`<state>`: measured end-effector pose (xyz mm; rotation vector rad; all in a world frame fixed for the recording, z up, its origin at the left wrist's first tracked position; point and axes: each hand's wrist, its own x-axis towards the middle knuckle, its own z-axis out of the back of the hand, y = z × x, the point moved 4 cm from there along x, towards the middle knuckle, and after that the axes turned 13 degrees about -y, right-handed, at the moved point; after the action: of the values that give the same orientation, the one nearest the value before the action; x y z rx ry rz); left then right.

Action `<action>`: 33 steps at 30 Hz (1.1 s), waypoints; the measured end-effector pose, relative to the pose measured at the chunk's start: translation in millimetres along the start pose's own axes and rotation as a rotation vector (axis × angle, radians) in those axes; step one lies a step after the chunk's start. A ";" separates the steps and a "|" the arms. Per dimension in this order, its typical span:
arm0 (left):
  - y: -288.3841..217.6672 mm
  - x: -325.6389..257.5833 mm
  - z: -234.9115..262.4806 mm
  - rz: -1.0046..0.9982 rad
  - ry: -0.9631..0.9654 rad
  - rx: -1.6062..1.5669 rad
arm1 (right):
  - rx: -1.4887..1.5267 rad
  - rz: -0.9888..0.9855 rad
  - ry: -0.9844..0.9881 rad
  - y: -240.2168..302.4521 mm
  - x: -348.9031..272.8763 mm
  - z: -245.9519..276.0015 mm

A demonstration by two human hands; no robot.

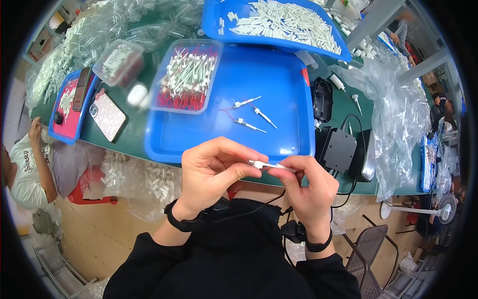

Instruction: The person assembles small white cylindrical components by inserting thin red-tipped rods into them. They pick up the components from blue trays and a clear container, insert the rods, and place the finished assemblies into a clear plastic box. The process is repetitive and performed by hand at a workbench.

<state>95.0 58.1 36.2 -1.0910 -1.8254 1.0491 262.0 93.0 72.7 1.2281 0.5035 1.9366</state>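
Observation:
In front of my body, above the near edge of a blue tray, I hold a small white plastic part with a thin stem. My left hand pinches its collar end between thumb and forefinger. The thumb and forefinger of my right hand close on the stem end, partly hiding it. Three similar white parts with thin dark-red wires lie in the tray: an upper one, a right one and a lower one. A clear plastic box full of such parts rests over the tray's left side.
A second blue tray heaped with white pieces stands behind. Leftward are a smaller lidded clear box, a patterned phone and a dark phone. Rightward sit a black device with cables and plastic bags. Another person sits at far left.

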 end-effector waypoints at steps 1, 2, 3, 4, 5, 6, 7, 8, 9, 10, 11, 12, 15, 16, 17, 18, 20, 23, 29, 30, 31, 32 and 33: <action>0.0 0.4 2.4 0.019 0.024 0.022 | 0.025 0.020 0.032 2.0 1.1 0.8; -0.7 0.5 4.8 0.032 0.046 0.026 | 0.052 0.040 0.066 4.7 2.5 1.5; -2.0 0.6 7.0 0.045 0.067 0.030 | 0.079 0.060 0.100 7.2 3.1 1.6; -3.4 0.6 8.2 0.058 0.089 0.034 | 0.090 0.052 0.112 8.2 2.5 1.8; -5.5 1.0 8.3 0.059 0.087 0.060 | 0.098 0.045 0.124 9.1 1.3 2.9; -8.7 1.6 7.8 0.060 0.085 0.086 | 0.105 0.037 0.135 9.5 0.3 3.2; -11.3 2.0 7.5 0.060 0.082 0.111 | 0.115 0.028 0.104 9.9 1.2 2.3; -14.1 2.4 6.9 0.051 0.098 0.119 | 0.126 0.021 0.071 11.4 3.4 -0.1; -16.5 2.7 6.5 0.042 0.113 0.126 | 0.138 0.013 0.039 12.2 4.9 -0.9; -19.0 2.8 5.5 0.033 0.129 0.134 | 0.130 0.004 0.048 9.9 4.1 -0.8; -20.8 2.3 4.3 0.085 0.129 0.110 | 0.124 -0.004 0.059 5.6 2.7 -1.6; -22.9 1.2 2.1 0.138 0.130 0.086 | 0.118 -0.011 0.070 2.4 2.0 -1.8; -17.6 -0.9 6.6 0.126 0.122 0.129 | 0.061 0.006 0.039 -2.2 6.0 0.6; -16.2 -1.4 8.7 0.094 0.118 0.164 | 0.061 -0.009 0.042 -2.0 5.9 -0.2; -17.2 -0.8 8.5 0.101 0.118 0.190 | 0.058 -0.025 0.043 -2.3 5.8 -0.9; -19.9 0.0 7.6 0.108 0.118 0.215 | 0.055 -0.042 0.045 -2.2 5.7 -1.5; -20.7 0.6 8.3 0.111 0.118 0.249 | 0.083 -0.082 0.080 1.4 4.7 -3.8; -19.1 0.4 10.0 0.120 0.119 0.272 | 0.076 -0.020 0.085 4.2 3.1 -3.6; -18.3 -0.6 4.2 0.103 0.122 0.267 | 0.059 0.208 0.052 8.8 5.8 -4.4; -17.5 -1.0 4.6 0.110 0.112 0.270 | 0.058 0.217 0.050 9.2 5.3 -4.5; -16.7 -1.5 5.1 0.118 0.103 0.273 | 0.068 0.204 0.057 8.2 3.7 -4.7; -17.2 -0.7 4.3 0.096 0.111 0.285 | 0.078 0.190 0.065 6.8 2.2 -5.2; -17.6 0.1 3.4 0.075 0.119 0.298 | 0.089 0.176 0.074 6.0 1.7 -6.0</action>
<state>86.6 52.0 51.0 -1.0231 -1.4882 1.2272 253.9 91.1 75.0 1.2979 0.5394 2.1342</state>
